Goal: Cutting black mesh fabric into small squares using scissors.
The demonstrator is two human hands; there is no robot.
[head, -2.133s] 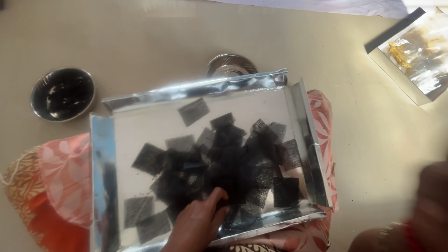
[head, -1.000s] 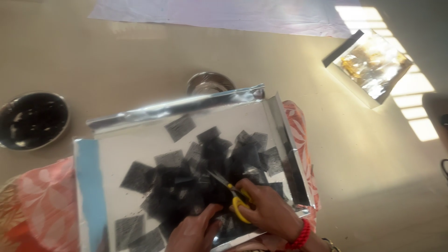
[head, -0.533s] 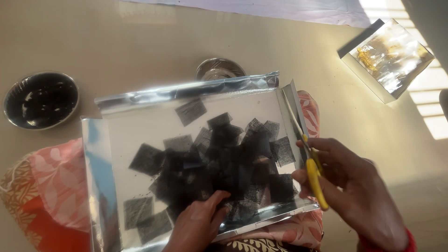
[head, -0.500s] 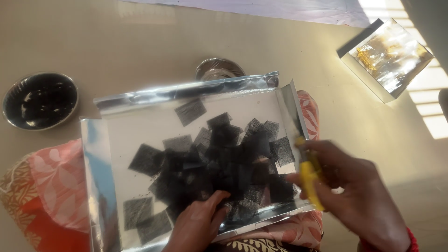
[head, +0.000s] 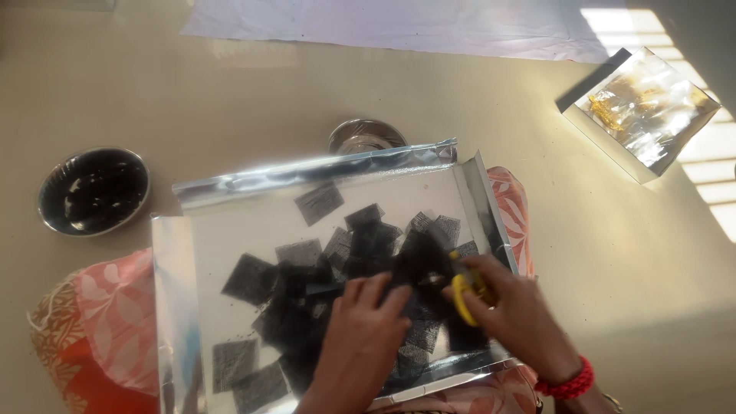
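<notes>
A: Right hand (head: 515, 314) has come back over the tray (head: 178, 307), fist closed round the yellow scissors (head: 462, 293).

B: And the left hand (head: 360, 337)?

A: Flat, fingers spread, pressing the black mesh squares (head: 307, 295) just left of the scissors. Cutting looks about to resume.

shiny silver foil tray (head: 322, 172), matt black mesh squares (head: 319, 202), glossy steel bowl (head: 93, 191), yellow plastic scissors (head: 462, 295)

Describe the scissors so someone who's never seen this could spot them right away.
Find the shiny silver tray on the person's lap, strewn with black mesh squares. Near its right edge, the right hand grips the scissors: their yellow handle is the only bright thing among the dark squares.
</notes>
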